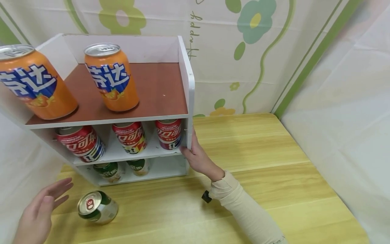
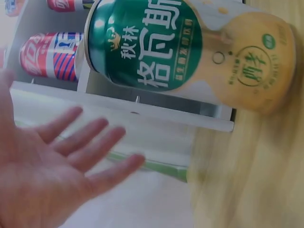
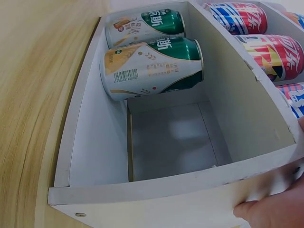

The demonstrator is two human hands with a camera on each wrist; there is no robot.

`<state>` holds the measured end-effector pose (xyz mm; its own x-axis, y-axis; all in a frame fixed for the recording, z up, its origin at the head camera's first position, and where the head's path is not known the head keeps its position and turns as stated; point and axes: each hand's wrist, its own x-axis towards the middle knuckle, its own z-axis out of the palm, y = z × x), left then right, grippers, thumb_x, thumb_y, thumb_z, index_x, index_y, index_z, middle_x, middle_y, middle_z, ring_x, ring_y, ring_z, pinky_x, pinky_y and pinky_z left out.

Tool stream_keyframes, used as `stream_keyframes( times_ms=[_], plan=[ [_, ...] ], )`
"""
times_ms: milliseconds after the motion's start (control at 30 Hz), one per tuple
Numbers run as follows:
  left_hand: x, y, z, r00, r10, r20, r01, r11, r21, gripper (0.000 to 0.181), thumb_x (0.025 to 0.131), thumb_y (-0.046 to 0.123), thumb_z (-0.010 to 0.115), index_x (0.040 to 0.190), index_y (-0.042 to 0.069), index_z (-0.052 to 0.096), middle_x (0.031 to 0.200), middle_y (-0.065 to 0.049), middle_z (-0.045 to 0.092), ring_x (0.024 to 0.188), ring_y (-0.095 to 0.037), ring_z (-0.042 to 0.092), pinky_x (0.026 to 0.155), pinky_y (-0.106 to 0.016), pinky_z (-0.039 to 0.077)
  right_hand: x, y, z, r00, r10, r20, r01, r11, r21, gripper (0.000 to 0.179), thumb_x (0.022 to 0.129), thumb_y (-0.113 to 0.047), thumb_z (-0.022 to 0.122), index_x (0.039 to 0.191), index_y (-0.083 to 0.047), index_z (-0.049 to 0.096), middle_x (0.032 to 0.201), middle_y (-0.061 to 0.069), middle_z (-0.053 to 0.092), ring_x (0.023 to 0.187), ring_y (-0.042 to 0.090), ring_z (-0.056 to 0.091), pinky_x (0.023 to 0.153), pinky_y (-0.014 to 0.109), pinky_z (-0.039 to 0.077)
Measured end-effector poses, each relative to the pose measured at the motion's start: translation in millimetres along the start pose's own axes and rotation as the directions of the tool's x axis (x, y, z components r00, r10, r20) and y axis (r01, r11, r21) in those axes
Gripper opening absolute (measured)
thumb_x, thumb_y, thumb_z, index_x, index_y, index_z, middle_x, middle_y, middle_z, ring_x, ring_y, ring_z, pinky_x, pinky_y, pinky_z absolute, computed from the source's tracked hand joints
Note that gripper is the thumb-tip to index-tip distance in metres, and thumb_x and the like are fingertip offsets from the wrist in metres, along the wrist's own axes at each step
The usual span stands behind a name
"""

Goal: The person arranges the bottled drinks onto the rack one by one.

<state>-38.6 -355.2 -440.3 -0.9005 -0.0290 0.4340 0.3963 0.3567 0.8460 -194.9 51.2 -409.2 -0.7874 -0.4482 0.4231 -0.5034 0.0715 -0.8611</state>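
A small white shelf [image 1: 191, 84] with a brown top board stands on the table. My right hand [image 1: 199, 158] holds its right side panel, thumb at the front edge and fingers along the outer face. A green, white and gold drink can [image 1: 106, 208] stands upright on the table in front of the shelf. My left hand [image 1: 39, 211] is just left of this can and apart from it, fingers spread and palm bare. In the left wrist view, the can [image 2: 156, 45] looms large beside the outstretched fingers [image 2: 102, 142].
Two orange soda cans [image 1: 114, 84] stand on the top level. Three red cola cans [image 1: 131, 138] stand on the middle level. Two green and white cans [image 3: 156, 66] occupy the left part of the bottom level. Patterned cloth [image 1: 231, 67] hangs behind the wooden table [image 1: 274, 176].
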Motion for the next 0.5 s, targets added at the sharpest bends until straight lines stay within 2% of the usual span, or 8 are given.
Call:
stream_keyframes(
  times_ms=[67,133,200,267,300,367,433,500],
  plan=[
    [-3.7,-3.3,0.6,0.998,0.021,0.059,-0.016,0.997,-0.081,0.041,0.11,0.003,0.031,0.146,-0.014,0.04,0.147,0.001,0.056,0.129,-0.002,0.054,0.097,-0.01,0.043,0.1,0,-1,1.0,0.014,-0.003,-0.014,1.0,-0.002,0.088,0.096,0.015,0.04,0.16,-0.009,-0.015,0.169,0.016,-0.001,0.154,0.034,0.01,0.122,0.055,0.015],
    [-6.9,-9.0,2.4,0.993,0.051,0.111,-0.033,0.988,-0.154,0.044,0.106,-0.007,0.036,0.148,-0.014,0.035,0.151,-0.001,0.053,0.132,-0.004,0.052,0.099,-0.011,0.042,0.2,0,-1,1.0,0.025,-0.003,-0.025,1.0,0.002,0.088,0.096,0.015,0.04,0.16,-0.008,-0.015,0.169,0.017,-0.002,0.154,0.034,0.008,0.122,0.055,0.013],
    [-9.8,-15.6,4.4,0.983,0.088,0.161,-0.056,0.979,-0.195,0.056,0.097,-0.019,0.042,0.151,-0.015,0.028,0.154,0.001,0.049,0.134,-0.003,0.049,0.101,-0.011,0.04,-0.2,1,-1,1.0,0.03,-0.001,-0.03,1.0,-0.001,0.089,0.097,0.014,0.041,0.161,-0.01,-0.015,0.169,0.014,-0.003,0.154,0.033,0.008,0.122,0.055,0.014],
    [-13.3,-22.0,6.5,0.975,0.103,0.196,-0.051,0.965,-0.256,0.072,0.088,-0.026,0.05,0.153,-0.014,0.023,0.156,0.001,0.046,0.136,-0.003,0.047,0.102,-0.011,0.039,-1.0,2,0,1.0,0.027,0.0,-0.027,1.0,-0.007,0.09,0.097,0.013,0.041,0.161,-0.014,-0.015,0.17,0.011,-0.004,0.154,0.031,0.008,0.122,0.054,0.014],
    [-15.1,-24.1,7.7,0.973,0.097,0.211,-0.041,0.966,-0.254,0.08,0.083,-0.028,0.055,0.154,-0.012,0.022,0.157,0.002,0.044,0.136,-0.002,0.046,0.101,-0.01,0.038,-1.4,2,0,1.0,0.021,0.0,-0.021,1.0,-0.009,0.09,0.097,0.013,0.041,0.161,-0.015,-0.015,0.17,0.01,-0.004,0.154,0.03,0.008,0.122,0.054,0.014],
    [-18.5,-26.7,10.6,0.969,0.061,0.241,-0.015,0.982,-0.188,0.094,0.075,-0.029,0.064,0.156,-0.009,0.02,0.159,0.008,0.04,0.136,0.003,0.043,0.1,-0.008,0.037,-1.9,3,1,1.0,0.01,-0.004,-0.01,1.0,-0.012,0.091,0.098,0.012,0.042,0.162,-0.018,-0.015,0.17,0.008,-0.003,0.154,0.029,0.009,0.122,0.054,0.015],
    [-21.7,-27.6,13.9,0.967,0.008,0.255,0.012,0.997,-0.075,0.106,0.069,-0.027,0.072,0.159,-0.004,0.02,0.159,0.015,0.037,0.135,0.009,0.04,0.096,-0.005,0.036,-2.0,4,1,1.0,-0.004,-0.009,0.004,1.0,-0.008,0.091,0.097,0.011,0.042,0.162,-0.02,-0.014,0.17,0.006,-0.002,0.154,0.028,0.009,0.122,0.054,0.015],
    [-24.4,-27.5,18.1,0.964,-0.036,0.264,0.026,0.999,0.042,0.116,0.063,-0.026,0.077,0.16,0.0,0.019,0.158,0.022,0.033,0.133,0.014,0.037,0.093,-0.004,0.036,-1.9,5,0,1.0,-0.019,-0.015,0.019,1.0,-0.004,0.091,0.097,0.01,0.042,0.162,-0.021,-0.013,0.17,0.006,-0.002,0.154,0.027,0.01,0.122,0.054,0.015]
  ],
)
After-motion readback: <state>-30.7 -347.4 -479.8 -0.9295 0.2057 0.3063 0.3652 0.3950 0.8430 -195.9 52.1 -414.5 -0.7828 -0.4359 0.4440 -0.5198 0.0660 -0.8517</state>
